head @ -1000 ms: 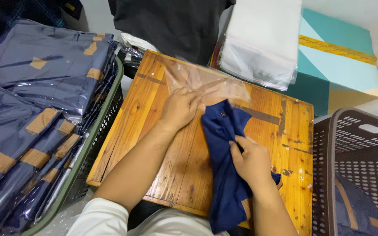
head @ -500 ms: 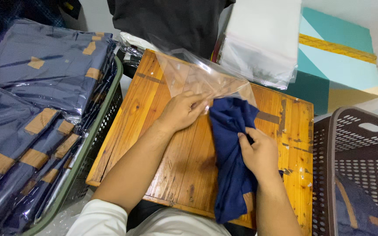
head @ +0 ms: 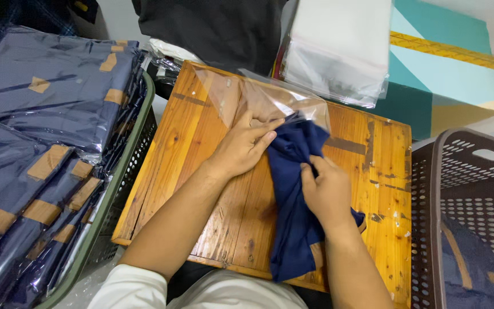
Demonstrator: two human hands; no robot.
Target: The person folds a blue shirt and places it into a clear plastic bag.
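A folded navy blue cloth (head: 293, 223) lies lengthwise on a wooden board (head: 201, 143). Its far end sits at the mouth of a clear plastic bag (head: 247, 97) that lies on the board's far half. My left hand (head: 244, 146) pinches the bag's open edge next to the cloth's top. My right hand (head: 327, 191) grips the cloth around its middle, fingers curled into the fabric. The cloth's near end hangs over the board's front edge.
A green basket (head: 127, 160) on the left holds several bagged navy items sealed with brown tape. A brown perforated basket (head: 464, 194) stands on the right with navy cloth inside. A stack of clear bags (head: 338, 51) and a teal box (head: 447, 74) sit behind the board.
My right hand has pushed the cloth farther up the board, so its top now reaches the bag's mouth. My left hand moved from flat on the bag to holding its edge open.
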